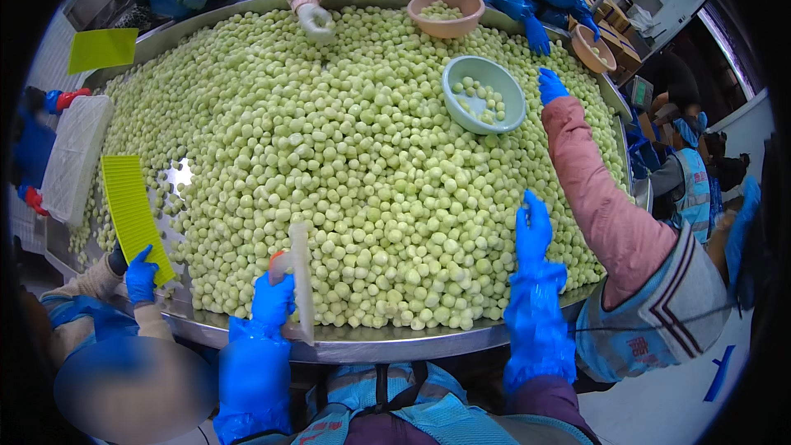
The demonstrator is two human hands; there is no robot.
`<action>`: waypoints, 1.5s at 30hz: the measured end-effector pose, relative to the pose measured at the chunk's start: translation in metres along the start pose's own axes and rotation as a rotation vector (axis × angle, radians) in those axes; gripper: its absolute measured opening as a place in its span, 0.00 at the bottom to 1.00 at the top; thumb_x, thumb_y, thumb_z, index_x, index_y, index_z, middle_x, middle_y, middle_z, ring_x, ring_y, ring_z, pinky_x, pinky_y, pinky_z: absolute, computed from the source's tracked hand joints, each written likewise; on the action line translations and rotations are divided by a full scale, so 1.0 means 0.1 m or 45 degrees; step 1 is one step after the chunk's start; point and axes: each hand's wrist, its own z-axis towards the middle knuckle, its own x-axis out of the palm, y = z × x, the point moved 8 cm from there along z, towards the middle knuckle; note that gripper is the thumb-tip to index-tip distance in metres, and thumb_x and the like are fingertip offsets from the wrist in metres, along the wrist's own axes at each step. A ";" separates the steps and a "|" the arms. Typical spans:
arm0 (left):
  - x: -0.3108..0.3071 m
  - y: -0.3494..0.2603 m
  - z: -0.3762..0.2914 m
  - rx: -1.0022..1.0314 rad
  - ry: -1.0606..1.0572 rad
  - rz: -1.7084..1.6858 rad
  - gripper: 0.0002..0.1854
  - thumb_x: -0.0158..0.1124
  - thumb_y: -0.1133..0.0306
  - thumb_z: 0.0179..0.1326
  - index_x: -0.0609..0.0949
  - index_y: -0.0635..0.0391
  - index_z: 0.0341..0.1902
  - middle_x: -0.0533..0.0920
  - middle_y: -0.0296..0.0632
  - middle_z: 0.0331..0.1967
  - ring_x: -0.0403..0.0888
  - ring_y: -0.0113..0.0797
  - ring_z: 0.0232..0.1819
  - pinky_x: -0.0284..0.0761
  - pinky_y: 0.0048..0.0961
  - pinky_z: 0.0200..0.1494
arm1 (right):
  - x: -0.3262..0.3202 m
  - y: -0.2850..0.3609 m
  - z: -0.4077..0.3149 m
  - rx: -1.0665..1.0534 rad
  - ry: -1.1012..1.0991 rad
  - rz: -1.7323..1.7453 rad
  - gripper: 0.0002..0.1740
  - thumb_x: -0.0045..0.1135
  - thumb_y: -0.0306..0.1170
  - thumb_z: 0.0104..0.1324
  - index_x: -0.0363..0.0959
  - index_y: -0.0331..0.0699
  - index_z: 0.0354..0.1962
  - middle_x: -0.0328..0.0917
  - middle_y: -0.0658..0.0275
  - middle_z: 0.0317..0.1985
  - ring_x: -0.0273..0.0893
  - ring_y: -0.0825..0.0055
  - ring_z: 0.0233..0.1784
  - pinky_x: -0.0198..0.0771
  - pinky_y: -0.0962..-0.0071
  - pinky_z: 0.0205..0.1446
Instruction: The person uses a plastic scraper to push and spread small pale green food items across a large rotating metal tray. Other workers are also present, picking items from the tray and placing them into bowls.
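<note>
My left hand [272, 300], in a blue glove, grips the orange-red handle of a pale plastic scraper [302, 284]. The scraper's blade stands on edge at the near side of a wide heap of round, pale green frozen balls [395, 198], which look like melon balls or small peeled fruit. My right hand [534, 222], also gloved in blue with a blue sleeve cover, reaches over the heap at the right. Its fingers are slightly bent, and whether they touch or hold a ball cannot be told.
A light blue bowl [454, 96] with some balls stands on the heap. Co-workers' hands work around the steel table [346, 349], with a pink bowl [445, 28], an orange bowl [604, 62], a yellow-green ribbed sheet [133, 210] and a white crate [77, 161]. A pink-sleeved arm is close at right.
</note>
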 end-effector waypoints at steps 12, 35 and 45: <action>-0.82 0.28 -0.04 0.133 -0.328 -0.206 0.14 0.64 0.64 0.59 0.80 0.60 0.45 0.82 0.39 0.27 0.80 0.29 0.23 0.74 0.26 0.24 | 1.38 -1.04 0.89 -0.155 0.945 -0.890 0.17 0.59 0.34 0.56 0.75 0.43 0.44 0.77 0.53 0.47 0.75 0.52 0.50 0.71 0.57 0.50; -0.87 0.48 0.07 0.113 -0.262 -0.261 0.21 0.64 0.65 0.58 0.78 0.61 0.54 0.84 0.40 0.41 0.83 0.31 0.38 0.79 0.28 0.40 | 0.58 -0.10 1.65 -0.049 0.232 0.154 0.23 0.60 0.28 0.60 0.73 0.35 0.54 0.79 0.56 0.46 0.78 0.72 0.43 0.73 0.71 0.49; -0.93 0.43 0.02 0.114 -0.241 -0.210 0.22 0.64 0.64 0.59 0.77 0.57 0.56 0.84 0.38 0.42 0.82 0.29 0.39 0.79 0.28 0.40 | 0.48 0.46 0.13 0.085 0.404 0.312 0.21 0.57 0.29 0.65 0.71 0.38 0.56 0.77 0.63 0.50 0.75 0.75 0.48 0.70 0.74 0.53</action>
